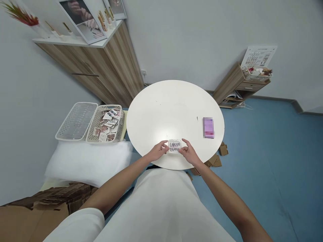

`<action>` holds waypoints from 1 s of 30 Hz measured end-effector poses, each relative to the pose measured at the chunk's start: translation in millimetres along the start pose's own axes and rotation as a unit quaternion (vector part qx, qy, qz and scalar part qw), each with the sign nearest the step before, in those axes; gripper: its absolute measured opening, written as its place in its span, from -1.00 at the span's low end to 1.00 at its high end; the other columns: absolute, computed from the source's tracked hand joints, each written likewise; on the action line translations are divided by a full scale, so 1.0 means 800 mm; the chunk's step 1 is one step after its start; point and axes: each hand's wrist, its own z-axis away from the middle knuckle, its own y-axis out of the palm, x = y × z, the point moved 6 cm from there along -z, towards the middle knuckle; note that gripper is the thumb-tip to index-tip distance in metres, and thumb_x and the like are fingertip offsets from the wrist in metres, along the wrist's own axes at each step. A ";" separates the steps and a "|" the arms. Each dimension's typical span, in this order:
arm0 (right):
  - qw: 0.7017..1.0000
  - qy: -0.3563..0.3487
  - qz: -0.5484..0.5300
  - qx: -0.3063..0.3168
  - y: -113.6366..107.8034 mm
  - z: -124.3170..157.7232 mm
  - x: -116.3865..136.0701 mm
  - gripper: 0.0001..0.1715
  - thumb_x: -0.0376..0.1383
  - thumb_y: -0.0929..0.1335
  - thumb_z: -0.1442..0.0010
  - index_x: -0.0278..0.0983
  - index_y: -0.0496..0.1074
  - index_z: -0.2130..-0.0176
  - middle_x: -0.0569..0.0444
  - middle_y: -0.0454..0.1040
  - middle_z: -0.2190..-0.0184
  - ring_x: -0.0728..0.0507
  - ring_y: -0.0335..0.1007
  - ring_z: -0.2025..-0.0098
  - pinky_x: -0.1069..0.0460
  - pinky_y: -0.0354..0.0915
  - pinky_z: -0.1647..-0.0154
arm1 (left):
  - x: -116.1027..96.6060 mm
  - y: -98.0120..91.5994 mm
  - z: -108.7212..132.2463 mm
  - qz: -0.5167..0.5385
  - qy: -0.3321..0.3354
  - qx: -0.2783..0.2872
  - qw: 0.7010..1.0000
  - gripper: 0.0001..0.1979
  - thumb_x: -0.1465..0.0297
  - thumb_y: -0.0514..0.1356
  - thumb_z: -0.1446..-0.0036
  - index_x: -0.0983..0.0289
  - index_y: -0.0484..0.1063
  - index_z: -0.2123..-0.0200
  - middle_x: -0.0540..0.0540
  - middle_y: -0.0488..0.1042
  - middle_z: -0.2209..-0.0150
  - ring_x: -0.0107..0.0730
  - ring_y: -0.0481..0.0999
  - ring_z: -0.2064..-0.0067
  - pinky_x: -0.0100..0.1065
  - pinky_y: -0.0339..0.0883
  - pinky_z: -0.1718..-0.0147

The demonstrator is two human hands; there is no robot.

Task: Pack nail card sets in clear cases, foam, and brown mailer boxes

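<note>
A small clear plastic case (174, 150) lies at the near edge of the round white table (174, 104). Two rows of small, shiny, purplish-silver pieces that look like press-on nails show inside it. My left hand (158, 151) grips the case's left edge, thumb and fingers bent around that side. On the opposite edge, my right hand (189, 154) has its thumb against the lower right corner and its index finger near the upper right corner. A blurred purple packet (208, 127) rests on the table, to the right of my right hand.
Left of the table stand a white basket (97, 126) full of small packets and another white basket (78, 121) beside it, behind a white padded bundle (88, 161). Cardboard (35, 218) is at lower left. A wooden cabinet (101, 70) and a small shelf (232, 84) stand behind.
</note>
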 end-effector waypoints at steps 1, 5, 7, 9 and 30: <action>1.000 -0.009 0.006 0.007 -0.001 -0.001 0.002 -0.22 -0.13 0.32 0.01 -0.17 -0.02 -0.15 0.20 0.37 0.50 0.01 0.21 0.53 0.07 0.19 0.48 | -0.002 -0.003 0.001 -0.010 0.008 -0.014 1.000 -0.38 0.12 0.11 -0.01 0.18 0.07 -0.12 0.09 0.36 0.16 -0.47 0.42 0.35 -0.36 0.28 0.32; 0.998 -0.044 0.032 0.038 0.006 -0.006 0.012 -0.29 -0.08 0.26 -0.06 -0.14 -0.02 -0.16 0.18 0.34 0.46 0.02 0.23 0.55 0.05 0.24 0.47 | -0.007 -0.005 0.009 -0.073 0.050 -0.060 0.994 -0.18 0.24 0.27 0.14 0.12 -0.03 -0.18 0.09 0.33 0.10 -0.45 0.41 0.33 -0.31 0.30 0.26; 0.996 -0.055 0.057 0.047 0.014 -0.010 0.017 -0.33 -0.08 0.23 -0.09 -0.13 0.00 -0.15 0.15 0.34 0.42 0.01 0.26 0.54 0.04 0.27 0.45 | -0.004 -0.009 0.014 -0.085 0.056 -0.096 0.990 -0.24 0.29 0.24 0.08 0.11 -0.04 -0.18 0.08 0.34 0.12 -0.48 0.40 0.35 -0.30 0.30 0.25; 0.992 -0.063 0.091 0.056 0.024 -0.017 0.021 -0.34 -0.10 0.23 -0.10 -0.13 0.00 -0.16 0.11 0.35 0.37 0.00 0.27 0.52 0.03 0.29 0.44 | 0.003 -0.015 0.020 -0.088 0.053 -0.126 0.987 -0.28 0.32 0.20 0.03 0.10 -0.05 -0.19 0.06 0.34 0.14 -0.50 0.39 0.38 -0.30 0.31 0.25; 0.956 -0.080 0.274 0.071 0.227 -0.167 0.067 -0.20 -0.23 0.31 -0.02 -0.18 -0.07 -0.19 0.02 0.27 0.22 -0.07 0.24 0.37 -0.04 0.28 0.29 | 0.121 -0.204 0.031 -0.009 -0.096 -0.243 0.965 -0.48 0.36 0.12 -0.01 0.21 0.17 -0.09 0.14 0.27 0.12 -0.32 0.34 0.15 -0.31 0.32 0.25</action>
